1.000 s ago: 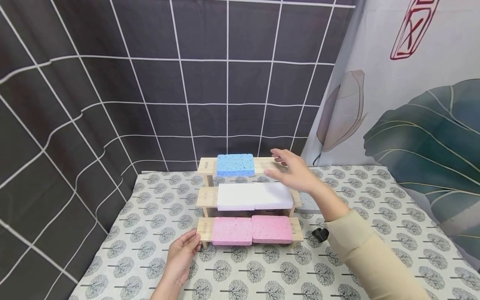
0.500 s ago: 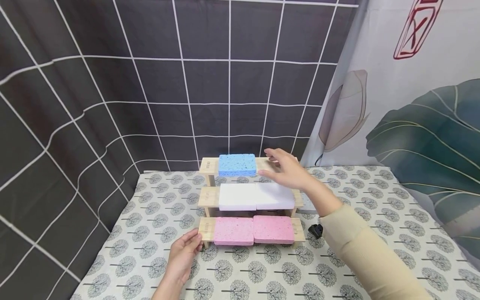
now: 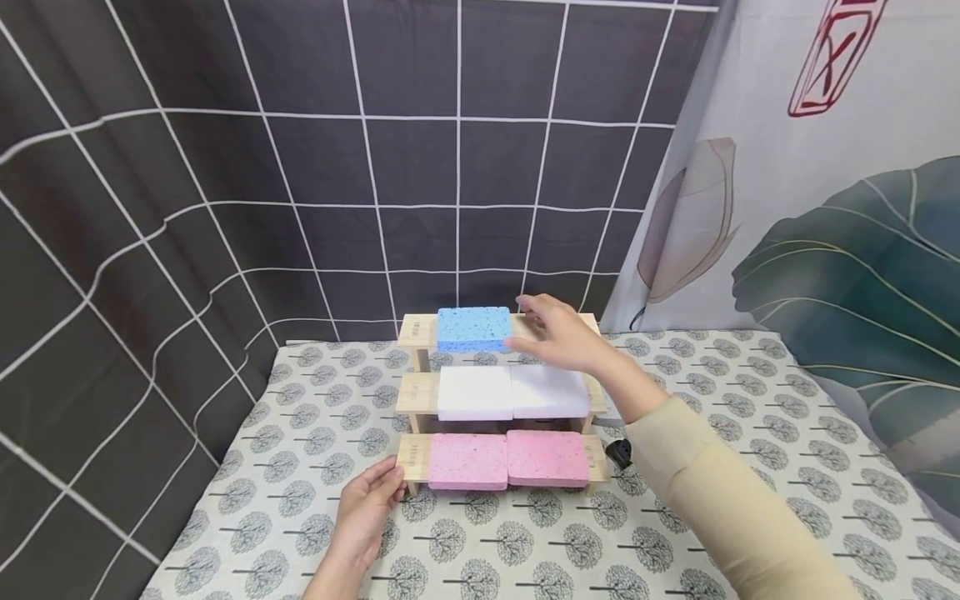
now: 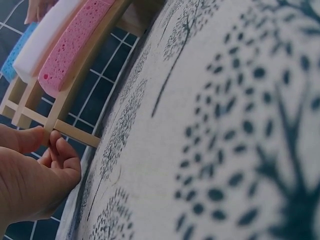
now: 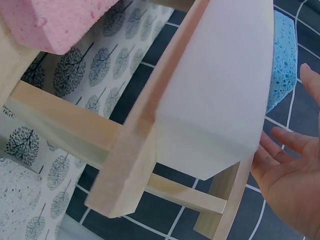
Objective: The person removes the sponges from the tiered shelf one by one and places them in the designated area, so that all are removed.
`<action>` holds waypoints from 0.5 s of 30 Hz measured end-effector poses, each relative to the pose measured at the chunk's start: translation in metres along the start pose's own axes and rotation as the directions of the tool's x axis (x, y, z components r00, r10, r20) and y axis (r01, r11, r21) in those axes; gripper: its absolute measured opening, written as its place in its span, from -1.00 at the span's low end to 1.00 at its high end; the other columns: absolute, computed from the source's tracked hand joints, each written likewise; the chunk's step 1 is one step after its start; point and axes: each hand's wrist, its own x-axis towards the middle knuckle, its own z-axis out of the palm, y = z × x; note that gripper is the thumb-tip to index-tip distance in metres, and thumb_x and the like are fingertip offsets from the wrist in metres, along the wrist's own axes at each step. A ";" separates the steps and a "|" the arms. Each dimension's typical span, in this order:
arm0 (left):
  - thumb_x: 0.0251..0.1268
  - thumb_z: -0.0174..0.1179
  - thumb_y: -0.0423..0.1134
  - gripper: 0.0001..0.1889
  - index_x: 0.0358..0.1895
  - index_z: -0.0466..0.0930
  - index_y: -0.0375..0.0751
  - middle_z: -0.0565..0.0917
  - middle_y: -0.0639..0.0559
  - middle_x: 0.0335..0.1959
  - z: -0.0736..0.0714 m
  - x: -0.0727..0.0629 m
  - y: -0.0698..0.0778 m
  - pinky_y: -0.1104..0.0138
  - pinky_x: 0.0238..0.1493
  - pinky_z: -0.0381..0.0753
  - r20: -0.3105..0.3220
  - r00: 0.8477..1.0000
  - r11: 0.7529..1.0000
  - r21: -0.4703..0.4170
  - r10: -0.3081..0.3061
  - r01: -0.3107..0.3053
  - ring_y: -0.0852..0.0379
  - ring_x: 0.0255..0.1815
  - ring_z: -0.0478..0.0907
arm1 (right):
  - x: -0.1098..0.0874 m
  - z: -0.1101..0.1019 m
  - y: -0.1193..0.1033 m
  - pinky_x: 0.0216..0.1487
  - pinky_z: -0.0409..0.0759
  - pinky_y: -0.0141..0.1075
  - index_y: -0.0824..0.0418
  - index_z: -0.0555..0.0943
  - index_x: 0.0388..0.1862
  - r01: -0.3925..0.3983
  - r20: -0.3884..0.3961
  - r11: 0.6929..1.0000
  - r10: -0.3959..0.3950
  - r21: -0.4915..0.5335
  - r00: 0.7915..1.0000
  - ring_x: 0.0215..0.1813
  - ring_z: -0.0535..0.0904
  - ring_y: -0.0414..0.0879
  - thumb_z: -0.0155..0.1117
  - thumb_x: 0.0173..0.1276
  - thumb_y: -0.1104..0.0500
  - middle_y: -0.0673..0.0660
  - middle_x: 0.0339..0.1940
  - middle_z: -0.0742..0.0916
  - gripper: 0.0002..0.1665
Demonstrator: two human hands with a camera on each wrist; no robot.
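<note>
A three-tier wooden rack (image 3: 414, 393) carries a blue sponge (image 3: 474, 327) on its top tier. Two white sponges (image 3: 476, 392) lie side by side on the middle tier, and two pink sponges (image 3: 468, 461) on the bottom one. My left hand (image 3: 364, 512) pinches the left end of the bottom tier between thumb and fingers, seen closer in the left wrist view. Over the top tier my right hand (image 3: 561, 335) is spread, thumb tip right at the blue sponge's right side. The right wrist view shows those fingers (image 5: 285, 137) apart, gripping nothing.
A tree-patterned cloth (image 3: 285, 500) covers the table. Right of the rack lies a small black object (image 3: 619, 454). A grey speckled slab (image 5: 20, 195) is partly hidden behind the right arm. Dark grid-lined curtains (image 3: 420, 167) stand behind and to the left.
My right hand has moved left along the top tier, closer to the blue sponge. My left hand keeps its pinch on the bottom tier; the sponges sit where they were.
</note>
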 end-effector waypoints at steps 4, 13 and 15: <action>0.52 0.08 -0.35 -0.52 0.37 0.29 -0.57 0.57 -0.16 0.02 -0.001 0.000 0.001 0.49 -0.09 0.62 -0.002 1.000 1.000 0.005 0.003 -0.003 0.13 -0.09 0.52 | 0.004 -0.001 -0.004 0.36 0.47 0.09 0.42 0.33 0.46 0.002 0.005 1.000 -0.002 -0.025 1.000 0.28 0.51 0.22 0.43 0.33 -0.09 0.34 0.24 0.58 -0.07; 0.52 0.07 -0.36 -0.54 0.34 0.31 -0.58 0.56 -0.16 -0.01 0.000 0.000 0.001 0.49 -0.09 0.62 0.008 1.000 1.000 -0.004 0.001 -0.001 0.12 -0.09 0.51 | 0.012 0.003 -0.003 0.35 0.47 0.06 0.41 0.34 0.46 -0.003 0.029 1.000 0.004 -0.029 1.000 0.27 0.51 0.19 0.44 0.32 -0.11 0.35 0.26 0.56 -0.06; 0.52 0.07 -0.36 -0.54 0.33 0.31 -0.58 0.56 -0.17 -0.01 0.000 0.000 0.001 0.49 -0.09 0.62 0.009 1.000 1.000 -0.005 0.002 -0.002 0.12 -0.09 0.51 | 0.014 0.004 -0.003 0.33 0.48 0.05 0.40 0.35 0.46 0.008 0.030 0.999 -0.006 -0.046 1.000 0.25 0.51 0.18 0.44 0.32 -0.12 0.34 0.26 0.55 -0.06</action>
